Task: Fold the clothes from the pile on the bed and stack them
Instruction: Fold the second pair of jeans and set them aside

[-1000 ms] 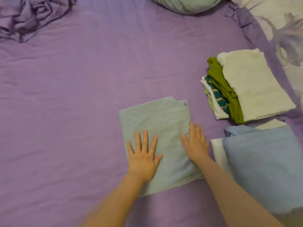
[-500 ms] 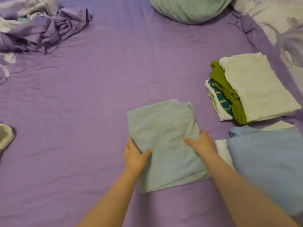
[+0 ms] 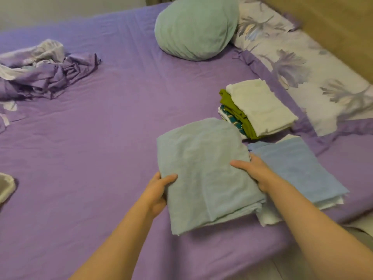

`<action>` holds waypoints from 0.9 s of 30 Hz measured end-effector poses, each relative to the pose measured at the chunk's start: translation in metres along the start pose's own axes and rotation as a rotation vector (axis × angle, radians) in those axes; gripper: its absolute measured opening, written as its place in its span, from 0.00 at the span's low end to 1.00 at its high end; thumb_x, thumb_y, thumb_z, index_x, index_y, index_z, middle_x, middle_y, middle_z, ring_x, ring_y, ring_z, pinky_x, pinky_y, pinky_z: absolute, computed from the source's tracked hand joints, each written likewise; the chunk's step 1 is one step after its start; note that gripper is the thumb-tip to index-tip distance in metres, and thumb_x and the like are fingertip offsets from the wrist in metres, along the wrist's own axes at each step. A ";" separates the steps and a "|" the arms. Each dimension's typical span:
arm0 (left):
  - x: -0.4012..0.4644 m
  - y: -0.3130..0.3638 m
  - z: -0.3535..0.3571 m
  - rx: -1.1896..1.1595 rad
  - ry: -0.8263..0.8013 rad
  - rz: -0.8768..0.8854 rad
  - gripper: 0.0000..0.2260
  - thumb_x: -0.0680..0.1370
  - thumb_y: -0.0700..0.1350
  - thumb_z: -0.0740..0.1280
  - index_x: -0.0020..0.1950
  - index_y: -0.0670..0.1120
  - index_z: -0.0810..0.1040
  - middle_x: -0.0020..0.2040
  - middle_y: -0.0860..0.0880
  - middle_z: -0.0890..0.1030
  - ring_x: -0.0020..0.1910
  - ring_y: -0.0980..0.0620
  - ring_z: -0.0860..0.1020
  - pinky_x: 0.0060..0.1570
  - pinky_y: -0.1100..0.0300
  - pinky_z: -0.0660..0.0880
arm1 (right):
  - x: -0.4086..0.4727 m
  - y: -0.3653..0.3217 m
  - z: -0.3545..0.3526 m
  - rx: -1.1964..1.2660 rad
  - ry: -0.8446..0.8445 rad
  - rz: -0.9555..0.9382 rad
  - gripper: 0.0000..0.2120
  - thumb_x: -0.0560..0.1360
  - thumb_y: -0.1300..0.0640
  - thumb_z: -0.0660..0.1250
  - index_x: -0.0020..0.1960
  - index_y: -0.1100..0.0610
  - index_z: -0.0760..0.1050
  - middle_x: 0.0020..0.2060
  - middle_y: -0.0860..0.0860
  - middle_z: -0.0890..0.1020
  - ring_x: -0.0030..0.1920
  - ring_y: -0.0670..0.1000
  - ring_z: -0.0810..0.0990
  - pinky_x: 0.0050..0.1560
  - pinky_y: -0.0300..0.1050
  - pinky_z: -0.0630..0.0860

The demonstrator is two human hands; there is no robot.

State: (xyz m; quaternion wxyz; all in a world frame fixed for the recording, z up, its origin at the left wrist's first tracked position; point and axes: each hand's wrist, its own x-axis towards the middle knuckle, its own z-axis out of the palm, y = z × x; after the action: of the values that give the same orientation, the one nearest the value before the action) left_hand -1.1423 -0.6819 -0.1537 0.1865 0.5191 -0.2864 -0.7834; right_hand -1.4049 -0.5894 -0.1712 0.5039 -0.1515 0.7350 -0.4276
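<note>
Left hand (image 3: 156, 194) grips the left edge of the folded towel (image 3: 203, 174), thumb on top and the rest tucked under. Right hand (image 3: 255, 170) does the same on the right edge, thumb lying across the top, fingers out of sight underneath. So both hands are clamped on it, one per long side.

The towel's a pale green rectangle, and its long axis runs away from the person, tilted a bit left at the far end. The near short edge shows the stacked layers. It sits over the bed (image 3: 105, 138) near the front edge; can't really tell if it's lifted or resting. Its right side overlaps the blue stack (image 3: 298, 168), which is just beside it, and its far corner is close to the white-topped stack (image 3: 260, 106).

Unfolded pile (image 3: 46, 73) is way over at the far left. Round green pillow (image 3: 195, 27) up top.
</note>
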 end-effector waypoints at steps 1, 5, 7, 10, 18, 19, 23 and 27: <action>-0.007 -0.001 0.012 -0.005 -0.035 0.006 0.15 0.78 0.35 0.63 0.64 0.43 0.74 0.58 0.42 0.81 0.54 0.42 0.79 0.54 0.47 0.77 | -0.011 -0.006 -0.013 -0.023 0.022 -0.037 0.13 0.71 0.55 0.73 0.54 0.48 0.74 0.46 0.45 0.81 0.43 0.46 0.81 0.35 0.40 0.74; -0.028 -0.013 0.069 -0.017 -0.185 -0.010 0.14 0.78 0.33 0.61 0.60 0.45 0.75 0.53 0.45 0.83 0.51 0.44 0.81 0.53 0.46 0.77 | -0.043 -0.018 -0.079 -0.094 0.117 -0.110 0.14 0.71 0.53 0.73 0.54 0.48 0.73 0.45 0.43 0.79 0.44 0.43 0.78 0.37 0.38 0.72; -0.032 -0.022 0.100 -0.018 -0.256 -0.023 0.14 0.78 0.32 0.61 0.59 0.46 0.76 0.52 0.46 0.84 0.50 0.45 0.82 0.53 0.46 0.78 | -0.053 -0.018 -0.114 -0.103 0.155 -0.122 0.12 0.71 0.54 0.73 0.52 0.48 0.75 0.45 0.44 0.80 0.44 0.45 0.79 0.39 0.40 0.73; -0.030 -0.037 0.147 -0.029 -0.312 -0.039 0.16 0.77 0.31 0.60 0.61 0.46 0.75 0.57 0.44 0.82 0.55 0.43 0.81 0.54 0.45 0.77 | -0.060 -0.016 -0.166 -0.078 0.189 -0.106 0.11 0.70 0.55 0.74 0.49 0.47 0.75 0.45 0.45 0.81 0.43 0.46 0.81 0.37 0.41 0.75; 0.002 -0.088 0.239 0.048 -0.259 -0.133 0.19 0.77 0.31 0.62 0.64 0.49 0.73 0.58 0.47 0.82 0.56 0.44 0.80 0.55 0.44 0.77 | -0.036 0.010 -0.271 -0.084 0.224 -0.066 0.12 0.71 0.56 0.73 0.52 0.51 0.75 0.47 0.47 0.81 0.43 0.45 0.80 0.36 0.39 0.73; 0.008 -0.094 0.246 0.093 -0.219 -0.126 0.20 0.77 0.31 0.62 0.65 0.49 0.72 0.58 0.47 0.81 0.56 0.44 0.79 0.57 0.43 0.76 | -0.029 0.016 -0.277 -0.086 0.225 -0.071 0.13 0.71 0.56 0.73 0.54 0.51 0.74 0.48 0.48 0.81 0.43 0.44 0.79 0.35 0.37 0.73; 0.028 -0.118 0.261 0.595 0.164 0.103 0.31 0.76 0.34 0.63 0.76 0.47 0.57 0.69 0.43 0.69 0.60 0.43 0.72 0.58 0.50 0.72 | -0.002 0.045 -0.277 -0.312 0.217 -0.085 0.22 0.75 0.57 0.69 0.67 0.55 0.67 0.64 0.55 0.75 0.55 0.51 0.77 0.51 0.43 0.74; 0.037 -0.138 0.267 1.605 0.161 0.624 0.40 0.78 0.59 0.60 0.75 0.57 0.31 0.77 0.49 0.34 0.77 0.44 0.38 0.73 0.45 0.37 | 0.009 0.059 -0.262 -1.167 0.394 -0.333 0.34 0.77 0.51 0.63 0.78 0.53 0.49 0.76 0.58 0.54 0.75 0.60 0.55 0.70 0.58 0.58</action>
State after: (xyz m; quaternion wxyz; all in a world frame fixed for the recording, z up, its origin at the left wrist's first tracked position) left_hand -1.4019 -0.5295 -0.1891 -0.0103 0.4455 -0.8683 -0.2180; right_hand -1.6248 -0.4363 -0.1899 0.1208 -0.4317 0.8925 -0.0495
